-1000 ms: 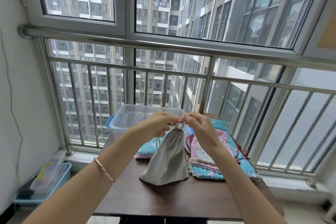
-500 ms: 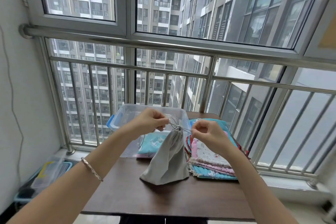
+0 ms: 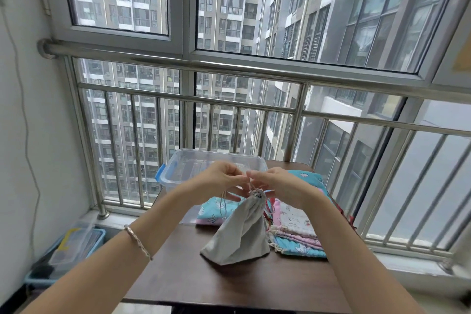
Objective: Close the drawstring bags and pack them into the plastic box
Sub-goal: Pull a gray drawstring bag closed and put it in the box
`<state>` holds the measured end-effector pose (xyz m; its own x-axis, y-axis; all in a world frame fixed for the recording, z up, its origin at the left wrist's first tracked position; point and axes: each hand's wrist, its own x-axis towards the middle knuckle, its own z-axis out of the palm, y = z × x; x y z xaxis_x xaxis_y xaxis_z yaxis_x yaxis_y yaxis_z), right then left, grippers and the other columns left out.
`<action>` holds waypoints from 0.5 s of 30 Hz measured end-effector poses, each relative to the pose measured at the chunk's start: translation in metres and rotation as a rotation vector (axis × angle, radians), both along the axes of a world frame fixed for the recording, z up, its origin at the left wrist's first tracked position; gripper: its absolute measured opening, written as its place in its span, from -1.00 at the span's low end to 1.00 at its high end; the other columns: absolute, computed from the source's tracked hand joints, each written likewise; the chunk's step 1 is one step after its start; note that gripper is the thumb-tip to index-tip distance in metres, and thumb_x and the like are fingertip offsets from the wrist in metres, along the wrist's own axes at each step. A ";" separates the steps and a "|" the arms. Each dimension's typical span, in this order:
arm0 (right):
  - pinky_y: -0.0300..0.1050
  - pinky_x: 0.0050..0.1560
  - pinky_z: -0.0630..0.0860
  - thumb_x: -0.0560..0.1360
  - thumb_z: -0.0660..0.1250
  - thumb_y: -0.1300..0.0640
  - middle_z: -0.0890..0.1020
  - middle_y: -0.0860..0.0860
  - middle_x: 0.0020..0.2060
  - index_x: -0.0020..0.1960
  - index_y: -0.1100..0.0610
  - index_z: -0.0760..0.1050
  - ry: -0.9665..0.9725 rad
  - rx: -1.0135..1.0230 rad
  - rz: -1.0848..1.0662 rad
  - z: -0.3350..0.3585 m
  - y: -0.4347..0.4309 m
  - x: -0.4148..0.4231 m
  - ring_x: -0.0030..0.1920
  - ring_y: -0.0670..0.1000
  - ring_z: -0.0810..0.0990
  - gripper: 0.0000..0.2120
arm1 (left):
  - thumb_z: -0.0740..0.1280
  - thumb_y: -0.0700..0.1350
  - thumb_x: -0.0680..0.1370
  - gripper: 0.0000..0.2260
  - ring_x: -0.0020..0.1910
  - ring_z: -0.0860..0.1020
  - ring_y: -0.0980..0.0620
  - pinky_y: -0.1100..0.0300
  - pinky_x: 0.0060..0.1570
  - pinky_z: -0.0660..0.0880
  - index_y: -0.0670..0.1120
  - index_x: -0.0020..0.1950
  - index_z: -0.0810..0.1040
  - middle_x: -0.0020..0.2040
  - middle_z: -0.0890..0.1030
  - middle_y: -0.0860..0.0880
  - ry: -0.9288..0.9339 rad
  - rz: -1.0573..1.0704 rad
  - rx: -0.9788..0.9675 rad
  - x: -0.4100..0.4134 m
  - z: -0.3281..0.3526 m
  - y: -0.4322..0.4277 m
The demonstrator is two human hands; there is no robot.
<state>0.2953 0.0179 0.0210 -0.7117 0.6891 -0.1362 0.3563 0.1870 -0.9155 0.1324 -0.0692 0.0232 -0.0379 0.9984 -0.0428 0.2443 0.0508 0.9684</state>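
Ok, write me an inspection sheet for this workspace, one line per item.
Surface: dark table, carrying the bags and box.
Job's things: grey bag upright, mouth gathered; clear box behind it; stack of patterned bags right of the grey bag; blue bag at the box's front, inside or outside unclear.
Clutter: blue bin on the floor at left.
Grippers: left hand and right hand both pinch the cords above the grey bag.
Cables: thin wire down the left wall.
Surroundings: steel railing, windows, tower blocks outside.

Left hand point(image 3: 219, 179), right hand point(image 3: 276, 184), fingers point(image 3: 238, 177) pinching
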 end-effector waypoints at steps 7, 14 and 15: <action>-0.09 0.09 0.53 0.51 0.26 -0.26 0.63 0.12 0.00 0.11 0.18 0.57 -0.072 -0.137 -0.107 -0.006 0.005 0.005 -0.02 0.05 0.59 -0.49 | 0.37 -0.17 0.54 -0.91 -0.04 0.68 -0.08 0.10 -0.03 0.63 -0.20 -0.10 0.55 -0.05 0.69 -0.17 -0.031 -0.004 0.009 0.001 0.000 0.000; -0.02 0.25 0.48 0.41 0.14 -0.44 0.68 0.06 0.05 0.12 0.21 0.59 -0.223 -0.022 -0.046 -0.005 0.002 0.010 0.10 0.03 0.62 -0.25 | 0.40 -0.14 0.52 -0.90 -0.23 0.65 0.07 0.18 -0.12 0.62 -0.18 -0.11 0.59 -0.22 0.66 -0.08 0.056 0.022 0.036 0.003 0.003 0.004; -0.05 0.23 0.48 0.38 0.16 -0.43 0.67 0.06 0.08 0.16 0.21 0.58 -0.194 -0.040 -0.030 -0.006 0.002 0.010 0.11 0.03 0.61 -0.24 | 0.41 -0.14 0.51 -0.89 -0.26 0.65 0.08 0.19 -0.14 0.62 -0.18 -0.13 0.60 -0.24 0.66 -0.07 0.068 0.031 0.042 0.005 0.003 0.004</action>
